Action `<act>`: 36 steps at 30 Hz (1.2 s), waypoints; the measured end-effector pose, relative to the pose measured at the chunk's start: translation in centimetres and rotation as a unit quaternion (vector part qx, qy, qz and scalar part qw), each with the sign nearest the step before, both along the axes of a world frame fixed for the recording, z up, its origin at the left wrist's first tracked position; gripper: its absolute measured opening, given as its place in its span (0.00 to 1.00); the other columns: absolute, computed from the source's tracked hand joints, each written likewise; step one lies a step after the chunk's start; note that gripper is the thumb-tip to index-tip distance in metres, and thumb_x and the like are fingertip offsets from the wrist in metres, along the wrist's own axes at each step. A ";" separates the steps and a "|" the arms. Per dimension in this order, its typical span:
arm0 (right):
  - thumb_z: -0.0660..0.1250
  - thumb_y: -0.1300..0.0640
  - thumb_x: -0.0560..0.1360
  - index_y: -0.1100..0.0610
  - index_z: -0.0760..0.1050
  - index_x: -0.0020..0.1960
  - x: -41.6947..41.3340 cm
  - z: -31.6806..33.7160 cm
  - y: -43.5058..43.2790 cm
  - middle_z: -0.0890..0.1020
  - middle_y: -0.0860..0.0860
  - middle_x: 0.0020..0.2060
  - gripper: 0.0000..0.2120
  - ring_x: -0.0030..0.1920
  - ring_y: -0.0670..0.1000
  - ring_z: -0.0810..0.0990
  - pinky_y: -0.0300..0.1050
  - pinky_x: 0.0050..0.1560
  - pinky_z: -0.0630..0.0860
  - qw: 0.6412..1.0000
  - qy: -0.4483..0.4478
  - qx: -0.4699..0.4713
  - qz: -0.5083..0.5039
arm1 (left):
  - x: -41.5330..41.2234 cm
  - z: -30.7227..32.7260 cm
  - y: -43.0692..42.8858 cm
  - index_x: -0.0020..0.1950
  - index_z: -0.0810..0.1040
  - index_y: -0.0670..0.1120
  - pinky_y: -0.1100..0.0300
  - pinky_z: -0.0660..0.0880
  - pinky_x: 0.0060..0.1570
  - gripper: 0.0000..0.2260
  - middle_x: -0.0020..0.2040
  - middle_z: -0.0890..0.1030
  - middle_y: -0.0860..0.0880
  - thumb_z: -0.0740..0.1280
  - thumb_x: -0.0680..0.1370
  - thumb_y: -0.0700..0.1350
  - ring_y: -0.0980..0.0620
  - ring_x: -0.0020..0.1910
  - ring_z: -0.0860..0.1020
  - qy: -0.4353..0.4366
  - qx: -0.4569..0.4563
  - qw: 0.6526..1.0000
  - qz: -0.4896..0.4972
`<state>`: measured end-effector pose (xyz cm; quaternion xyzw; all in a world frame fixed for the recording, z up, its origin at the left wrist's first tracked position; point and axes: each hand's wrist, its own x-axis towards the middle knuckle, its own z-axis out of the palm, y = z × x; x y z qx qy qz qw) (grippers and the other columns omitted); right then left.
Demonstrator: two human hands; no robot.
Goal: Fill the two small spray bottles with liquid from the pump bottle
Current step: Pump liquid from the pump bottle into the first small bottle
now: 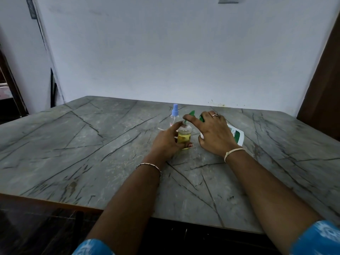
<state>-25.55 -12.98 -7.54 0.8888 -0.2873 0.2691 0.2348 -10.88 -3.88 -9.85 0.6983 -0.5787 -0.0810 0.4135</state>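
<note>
On the grey marble table (92,144), the left hand (166,142) is curled around the open spray bottle (184,134), which stands upright and holds yellow liquid to about half its height. Just behind that bottle and slightly left stands the second spray bottle (174,117), blue cap on and apparently empty. To the right of the open bottle, the right hand (214,134) grips the tilted pump bottle (236,134), forefinger on its green pump head (192,113) over the open neck. By my reading, one bottle is partly filled; the other remains.
</note>
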 end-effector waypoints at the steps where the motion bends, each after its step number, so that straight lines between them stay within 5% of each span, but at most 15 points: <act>1: 0.69 0.56 0.69 0.42 0.58 0.73 0.0 0.0 0.0 0.76 0.57 0.50 0.36 0.54 0.59 0.74 0.56 0.55 0.71 1.000 0.001 0.001 0.000 | 0.0 0.0 0.0 0.74 0.62 0.56 0.52 0.76 0.59 0.38 0.60 0.80 0.47 0.76 0.68 0.54 0.51 0.53 0.80 0.001 -0.001 1.000 0.000; 29: 0.68 0.56 0.69 0.47 0.65 0.69 0.7 0.5 0.4 0.76 0.55 0.51 0.29 0.56 0.59 0.73 0.56 0.57 0.70 0.998 -0.025 0.050 0.017 | 0.1 -0.2 -0.1 0.73 0.63 0.57 0.51 0.77 0.58 0.37 0.58 0.80 0.48 0.77 0.68 0.54 0.50 0.52 0.80 0.001 -0.010 1.000 0.000; 36: 0.67 0.56 0.71 0.40 0.55 0.75 -0.1 0.5 0.1 0.74 0.56 0.49 0.38 0.54 0.58 0.72 0.54 0.53 0.71 0.999 0.009 0.031 0.011 | 0.2 -0.3 -0.4 0.74 0.62 0.56 0.51 0.76 0.58 0.38 0.59 0.80 0.47 0.76 0.68 0.55 0.50 0.53 0.80 0.002 -0.004 1.000 0.004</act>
